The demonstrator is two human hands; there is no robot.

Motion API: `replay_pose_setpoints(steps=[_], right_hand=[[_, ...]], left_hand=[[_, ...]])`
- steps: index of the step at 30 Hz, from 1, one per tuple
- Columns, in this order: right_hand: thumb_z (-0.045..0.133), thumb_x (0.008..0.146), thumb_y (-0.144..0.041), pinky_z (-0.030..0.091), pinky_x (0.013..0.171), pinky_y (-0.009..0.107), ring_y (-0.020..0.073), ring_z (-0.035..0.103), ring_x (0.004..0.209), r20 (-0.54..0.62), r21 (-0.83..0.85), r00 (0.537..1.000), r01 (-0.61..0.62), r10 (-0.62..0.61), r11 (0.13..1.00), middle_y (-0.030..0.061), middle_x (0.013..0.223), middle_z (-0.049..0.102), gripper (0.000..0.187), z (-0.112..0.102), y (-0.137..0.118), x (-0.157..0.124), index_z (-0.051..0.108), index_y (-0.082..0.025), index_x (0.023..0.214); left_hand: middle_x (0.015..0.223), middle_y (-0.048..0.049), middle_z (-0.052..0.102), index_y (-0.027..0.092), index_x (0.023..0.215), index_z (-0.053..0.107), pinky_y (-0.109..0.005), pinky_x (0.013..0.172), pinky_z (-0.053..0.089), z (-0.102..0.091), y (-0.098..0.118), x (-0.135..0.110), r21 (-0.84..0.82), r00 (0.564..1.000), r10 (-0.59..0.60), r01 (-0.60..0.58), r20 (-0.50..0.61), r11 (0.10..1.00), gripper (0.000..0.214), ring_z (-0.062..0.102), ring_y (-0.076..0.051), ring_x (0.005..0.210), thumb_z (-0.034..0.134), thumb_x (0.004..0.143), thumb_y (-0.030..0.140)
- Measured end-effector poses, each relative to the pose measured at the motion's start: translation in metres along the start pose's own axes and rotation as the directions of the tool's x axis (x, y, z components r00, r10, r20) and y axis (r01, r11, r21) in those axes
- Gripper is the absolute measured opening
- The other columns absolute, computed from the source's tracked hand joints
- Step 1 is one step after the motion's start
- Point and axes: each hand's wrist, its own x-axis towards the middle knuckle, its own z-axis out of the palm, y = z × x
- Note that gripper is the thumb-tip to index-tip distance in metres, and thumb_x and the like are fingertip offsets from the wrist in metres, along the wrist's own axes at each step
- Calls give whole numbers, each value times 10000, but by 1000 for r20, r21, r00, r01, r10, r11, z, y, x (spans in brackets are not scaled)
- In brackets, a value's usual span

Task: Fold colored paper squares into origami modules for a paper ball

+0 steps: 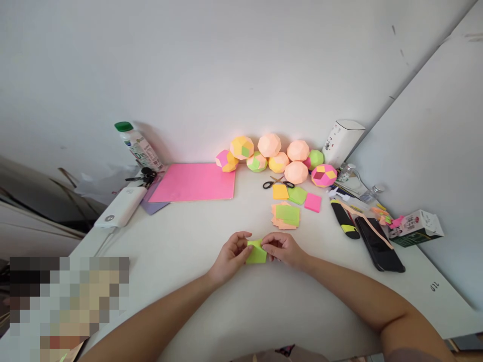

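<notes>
My left hand (231,254) and my right hand (284,249) meet over the white table (188,241), both pinching a small green square of paper (256,253) between fingertips. The paper lies low over the tabletop, part-folded at its top edge. Just beyond the hands lies a loose pile of peach and green paper squares (286,216). Further back lie an orange square (280,191), a green square (298,195) and a pink square (313,202).
Several folded paper balls (281,153) line the wall, with scissors (277,183) before them. A pink sheet (194,182), white power bank (121,207) and bottle (138,145) sit left. A phone (379,244), marker (345,219), small carton (418,227) and white container (341,141) sit right.
</notes>
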Motion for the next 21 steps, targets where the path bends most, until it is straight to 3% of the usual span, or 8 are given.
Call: replay_pose_setpoints(steps=[3, 6, 9, 15, 21], right_hand=[[685, 746, -384, 446, 514, 240, 87, 522, 545, 10, -2, 1000, 1, -1, 1000, -14, 710, 578, 271, 1, 4, 1, 609, -166, 890], [686, 744, -359, 454, 515, 237, 87, 514, 563, 18, -21, 1000, 0, 0, 1000, -17, 740, 565, 309, 1, 6, 1, 595, -180, 979], [674, 760, -337, 443, 516, 232, 85, 499, 554, 32, -44, 999, 8, -6, 999, -30, 702, 547, 312, 0, 6, 0, 588, -184, 1018], [653, 784, -299, 392, 500, 213, 77, 474, 549, 65, -68, 998, 12, -7, 998, -29, 676, 544, 282, 0, 5, -1, 616, -176, 1034], [667, 773, -328, 445, 527, 238, 98, 526, 607, 59, -22, 998, 4, -2, 1000, 14, 792, 602, 390, 1, 7, -1, 606, -168, 1124]], left_hand=[[764, 27, 555, 214, 1000, 413, -237, 608, 441, 2, 0, 0, -52, 1000, 22, -21, 6, 998, 378, 543, -108, 671, 619, 798, 457], [706, 57, 532, 231, 913, 373, -224, 586, 427, 2, -1, -1, -88, 999, 45, -44, 4, 995, 342, 517, -94, 619, 625, 804, 435], [688, 58, 506, 225, 881, 396, -207, 541, 398, 1, -1, -3, -37, 996, 88, -88, 11, 995, 300, 470, -83, 578, 618, 814, 415], [919, -56, 583, 197, 1118, 557, -281, 666, 461, -2, 5, -5, 215, 966, 205, -236, 157, 948, 294, 549, -151, 773, 552, 860, 339], [993, -72, 574, 238, 1199, 563, -314, 721, 488, -2, 0, -3, 280, 943, 298, -329, 147, 902, 343, 566, -184, 873, 546, 860, 286]])
